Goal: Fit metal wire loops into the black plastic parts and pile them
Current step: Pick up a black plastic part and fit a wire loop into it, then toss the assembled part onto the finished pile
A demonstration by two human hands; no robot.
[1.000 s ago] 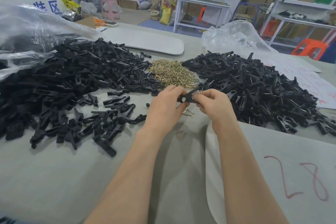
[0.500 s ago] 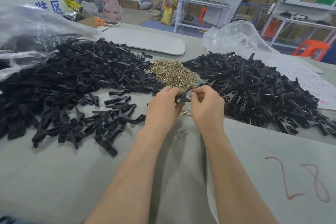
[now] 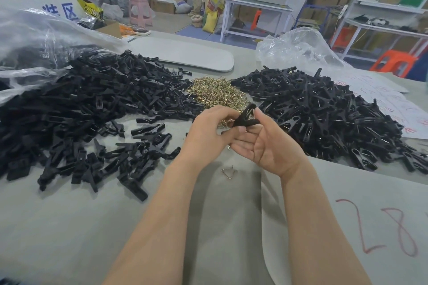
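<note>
Two hands on black part [image 3: 244, 117]; L hand [image 3: 206, 133] fingers pinch it; R hand [image 3: 268, 148] fingers relaxed, thumb touching.

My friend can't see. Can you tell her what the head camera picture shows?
Two hands work on one black clip above a grey table: the left hand grips it and the right hand touches it with its thumb. A left heap and a right heap of black clips flank a pile of gold wire loops.

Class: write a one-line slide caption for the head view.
Left hand grips a black plastic part, right hand touching it, before a pile of wire loops.
</note>
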